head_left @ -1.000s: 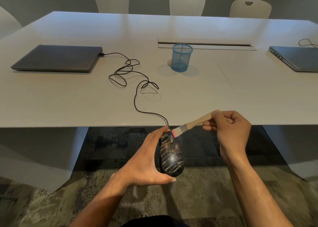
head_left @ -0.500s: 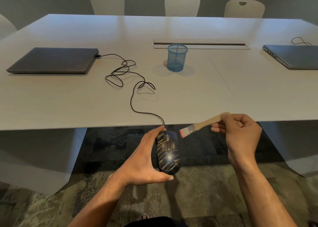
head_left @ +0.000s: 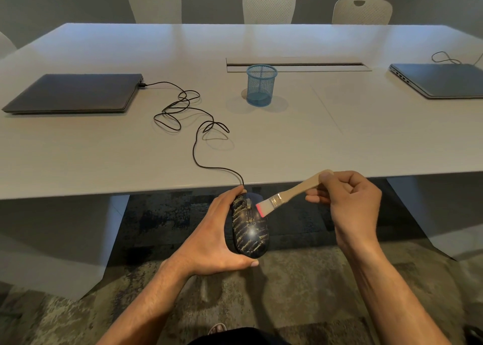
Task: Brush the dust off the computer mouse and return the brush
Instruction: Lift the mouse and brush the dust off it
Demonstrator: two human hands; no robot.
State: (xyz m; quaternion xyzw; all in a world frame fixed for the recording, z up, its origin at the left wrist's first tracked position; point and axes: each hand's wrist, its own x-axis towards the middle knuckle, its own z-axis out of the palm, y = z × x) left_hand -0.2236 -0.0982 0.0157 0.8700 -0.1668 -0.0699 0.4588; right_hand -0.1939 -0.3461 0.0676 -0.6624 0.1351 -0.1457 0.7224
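Two bare hands work just off the near edge of a white conference table [head_left: 104, 148]. The left hand [head_left: 211, 240] cups a black computer mouse [head_left: 249, 229] speckled with gold streaks, thumb wrapped under its near end and fingers along its left side. The right hand [head_left: 352, 201] pinches the wooden handle of a small brush [head_left: 292, 191], whose pink-tipped bristles touch the mouse's upper right side beside the scroll wheel. A black cable [head_left: 193, 125] runs from the mouse's far end up over the table edge, loops, and plugs into a closed dark laptop [head_left: 73, 93] at far left. Far from the hands, near the table's middle, stands a blue mesh pen cup [head_left: 261, 84]. Another closed laptop [head_left: 441, 79] lies at far right.
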